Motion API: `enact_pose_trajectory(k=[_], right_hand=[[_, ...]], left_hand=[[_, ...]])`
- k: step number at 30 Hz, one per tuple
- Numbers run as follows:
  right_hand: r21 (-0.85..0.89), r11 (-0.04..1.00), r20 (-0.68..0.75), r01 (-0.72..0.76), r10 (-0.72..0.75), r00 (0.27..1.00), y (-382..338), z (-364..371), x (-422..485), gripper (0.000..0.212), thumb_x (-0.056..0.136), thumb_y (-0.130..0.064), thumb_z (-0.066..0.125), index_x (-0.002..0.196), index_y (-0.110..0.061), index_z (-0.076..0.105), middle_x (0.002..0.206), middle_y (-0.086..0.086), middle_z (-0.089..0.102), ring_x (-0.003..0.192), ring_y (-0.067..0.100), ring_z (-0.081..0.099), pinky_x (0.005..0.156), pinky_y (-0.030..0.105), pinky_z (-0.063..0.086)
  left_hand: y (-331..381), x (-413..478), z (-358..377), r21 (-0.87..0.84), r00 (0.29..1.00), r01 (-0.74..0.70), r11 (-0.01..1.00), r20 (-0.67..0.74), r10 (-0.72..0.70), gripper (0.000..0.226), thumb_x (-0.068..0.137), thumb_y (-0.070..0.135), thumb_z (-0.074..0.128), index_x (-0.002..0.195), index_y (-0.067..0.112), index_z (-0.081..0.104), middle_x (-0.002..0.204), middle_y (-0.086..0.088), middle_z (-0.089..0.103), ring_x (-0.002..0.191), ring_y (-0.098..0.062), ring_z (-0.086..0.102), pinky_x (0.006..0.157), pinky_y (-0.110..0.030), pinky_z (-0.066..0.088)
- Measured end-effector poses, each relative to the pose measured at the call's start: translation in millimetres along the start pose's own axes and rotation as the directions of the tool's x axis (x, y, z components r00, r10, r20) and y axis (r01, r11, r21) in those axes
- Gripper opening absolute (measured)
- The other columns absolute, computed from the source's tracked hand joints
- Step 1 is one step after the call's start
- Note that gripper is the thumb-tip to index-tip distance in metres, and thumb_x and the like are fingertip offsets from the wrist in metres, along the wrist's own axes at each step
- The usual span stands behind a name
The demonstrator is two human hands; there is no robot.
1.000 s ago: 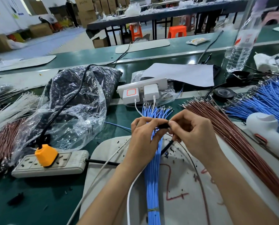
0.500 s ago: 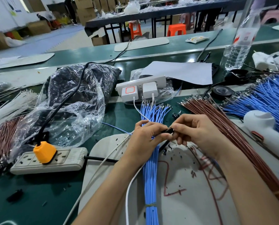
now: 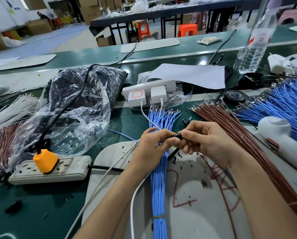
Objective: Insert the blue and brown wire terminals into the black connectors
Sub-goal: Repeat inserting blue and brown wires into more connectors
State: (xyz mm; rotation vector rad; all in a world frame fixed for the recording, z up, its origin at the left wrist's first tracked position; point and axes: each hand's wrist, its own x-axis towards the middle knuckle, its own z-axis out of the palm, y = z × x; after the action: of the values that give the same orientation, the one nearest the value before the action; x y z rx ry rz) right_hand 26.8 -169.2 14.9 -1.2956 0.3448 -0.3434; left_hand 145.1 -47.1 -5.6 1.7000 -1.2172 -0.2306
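With left hand (image 3: 153, 146) and right hand (image 3: 209, 144) fingertips both pinching the small black plastic connector (image 3: 177, 136), hold it level and push straight in, no wiggling.

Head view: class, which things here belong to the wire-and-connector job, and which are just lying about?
Job in hand: connector, pinched between left hand and right hand; blue wires; brown wires.

Lying about: bottle; tape roll; power strip; paper.
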Motion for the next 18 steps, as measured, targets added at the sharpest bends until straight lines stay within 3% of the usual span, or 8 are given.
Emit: enact_pose_trajectory(k=[4, 8, 11, 15, 18], right_hand=[[0.04, 0.999, -0.019, -0.022, 0.022, 1.0, 1.1, 1.7, 1.2, 0.015, 0.076, -0.007, 0.062, 0.081, 0.005, 0.055, 0.06, 0.016, 0.064, 0.047, 0.02, 0.06, 0.045, 0.021, 0.049], [0.158, 0.987, -0.064, -0.01, 0.02, 0.998, 3.0, 8.8, 2.9, 0.017, 0.075, -0.013, 0.062, 0.079, 0.002, 0.054, 0.059, 0.013, 0.064, 0.046, 0.016, 0.059, 0.045, 0.02, 0.049], [0.231, 0.973, -0.065, 0.001, 0.014, 0.998, 4.0, 9.9, 3.0, 0.017, 0.074, -0.014, 0.062, 0.08, -0.001, 0.053, 0.06, 0.011, 0.064, 0.047, 0.014, 0.059, 0.047, 0.018, 0.05], [0.21, 0.978, -0.055, 0.013, -0.002, 0.998, 4.3, 8.7, 2.8, 0.014, 0.073, -0.009, 0.062, 0.082, 0.001, 0.057, 0.062, 0.013, 0.065, 0.049, 0.015, 0.06, 0.048, 0.018, 0.049], [0.139, 0.99, -0.086, 0.027, -0.015, 0.996, 4.8, 7.9, 3.0, 0.017, 0.069, -0.006, 0.063, 0.082, 0.003, 0.059, 0.061, 0.015, 0.065, 0.048, 0.016, 0.06, 0.047, 0.02, 0.05]], left_hand=[[1.4, -0.3, -1.5, -0.024, 0.998, 0.057, 0.998, -0.006, -0.057, 0.007, 0.087, 0.014, 0.067, 0.087, 0.012, 0.073, 0.07, 0.022, 0.064, 0.082, -0.016, 0.061, 0.086, -0.036, 0.047], [3.1, 1.1, -2.6, -0.067, 1.0, 0.011, 0.998, -0.026, -0.013, 0.009, 0.091, 0.014, 0.061, 0.086, 0.013, 0.068, 0.067, 0.01, 0.066, 0.066, -0.002, 0.062, 0.072, -0.017, 0.047], [1.1, 1.1, -1.9, -0.041, 0.999, -0.028, 0.999, -0.047, 0.026, 0.013, 0.092, 0.019, 0.06, 0.091, 0.008, 0.067, 0.069, -0.001, 0.067, 0.066, -0.01, 0.062, 0.071, -0.022, 0.048], [0.2, 0.8, -2.0, -0.024, 0.997, -0.053, 0.998, -0.058, 0.051, 0.018, 0.091, 0.024, 0.057, 0.091, 0.01, 0.068, 0.066, 0.001, 0.068, 0.064, -0.004, 0.06, 0.071, -0.014, 0.044], [-2.6, 0.8, -0.9, 0.052, 0.995, -0.066, 0.996, -0.076, 0.07, 0.02, 0.091, 0.029, 0.055, 0.092, 0.015, 0.069, 0.067, 0.007, 0.069, 0.068, 0.003, 0.058, 0.083, -0.029, 0.044]])
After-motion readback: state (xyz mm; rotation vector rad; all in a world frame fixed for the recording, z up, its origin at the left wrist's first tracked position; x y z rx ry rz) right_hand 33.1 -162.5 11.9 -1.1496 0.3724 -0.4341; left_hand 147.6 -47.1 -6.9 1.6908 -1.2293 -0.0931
